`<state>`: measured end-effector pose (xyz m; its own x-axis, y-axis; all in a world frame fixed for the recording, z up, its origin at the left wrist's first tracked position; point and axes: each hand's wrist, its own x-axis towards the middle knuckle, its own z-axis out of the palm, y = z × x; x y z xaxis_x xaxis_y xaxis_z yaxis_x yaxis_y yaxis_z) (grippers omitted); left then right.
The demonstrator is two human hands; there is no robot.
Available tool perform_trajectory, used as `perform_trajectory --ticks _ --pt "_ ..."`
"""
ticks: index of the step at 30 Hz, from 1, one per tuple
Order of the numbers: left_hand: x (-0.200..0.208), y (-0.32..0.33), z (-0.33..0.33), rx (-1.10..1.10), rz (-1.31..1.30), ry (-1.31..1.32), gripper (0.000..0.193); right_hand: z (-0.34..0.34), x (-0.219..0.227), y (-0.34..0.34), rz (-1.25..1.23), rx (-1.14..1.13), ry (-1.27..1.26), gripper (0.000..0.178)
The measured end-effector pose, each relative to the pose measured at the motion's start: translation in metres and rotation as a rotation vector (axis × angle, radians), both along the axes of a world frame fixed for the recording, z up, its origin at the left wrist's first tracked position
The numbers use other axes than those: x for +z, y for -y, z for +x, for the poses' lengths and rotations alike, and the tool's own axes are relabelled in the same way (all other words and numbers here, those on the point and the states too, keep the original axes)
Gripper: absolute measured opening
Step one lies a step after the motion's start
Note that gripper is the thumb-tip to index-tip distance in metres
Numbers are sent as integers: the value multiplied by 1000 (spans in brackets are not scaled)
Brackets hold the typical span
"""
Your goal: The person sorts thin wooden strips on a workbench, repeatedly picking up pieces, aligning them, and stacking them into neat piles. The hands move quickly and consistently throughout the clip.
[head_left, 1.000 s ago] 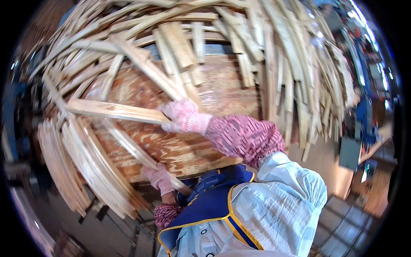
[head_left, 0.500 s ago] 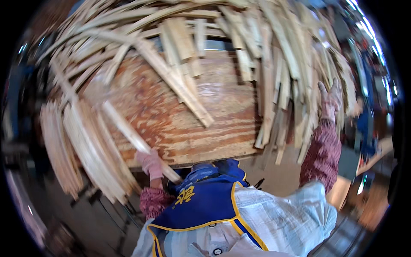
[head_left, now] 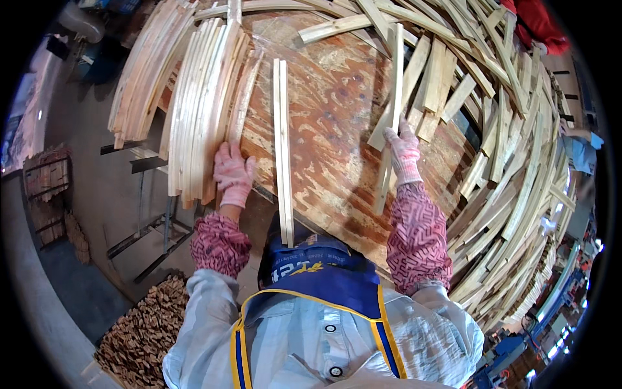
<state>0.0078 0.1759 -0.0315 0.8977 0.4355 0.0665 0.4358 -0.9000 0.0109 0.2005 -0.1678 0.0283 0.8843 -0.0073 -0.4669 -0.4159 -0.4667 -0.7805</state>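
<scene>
My left hand (head_left: 234, 174), in a pink glove, lies with fingers stretched against the near right side of a row of pale wooden strips (head_left: 197, 110). My right hand (head_left: 403, 155), also gloved, has its fingers closed round a long wooden strip (head_left: 396, 78) that slants across the right part of the board. Between the hands, a narrow pale strip with a lengthwise line (head_left: 282, 142), perhaps two side by side, rests on the plywood tabletop (head_left: 324, 97). Its near end overhangs the edge by my apron.
A second row of strips (head_left: 146, 71) sits at the far left. Loose strips (head_left: 512, 214) pile up along the right and far sides. Metal stand bars (head_left: 155, 240) and a heap of small wood pieces (head_left: 146, 324) are at lower left. Someone's red sleeve (head_left: 541, 26) shows at far right.
The view has swung left. My left hand has let go of a strip and moved to the row of strips. My right hand, earlier outstretched over the right pile, now grips a strip.
</scene>
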Motion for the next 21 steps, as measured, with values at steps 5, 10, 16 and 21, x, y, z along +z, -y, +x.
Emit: perform_trajectory --ticks 5,10,16,21 --pt "-14 -24 34 396 -355 -288 65 -57 -2 6 651 -158 -272 32" --pt "22 -43 57 387 -542 -384 56 -83 -38 -16 675 -89 -380 30" --pt "-2 -56 23 256 -1062 -6 43 -79 -48 -57 311 74 -433 33" --pt "37 -147 -5 206 -740 219 44 -90 -56 -63 420 87 -339 28"
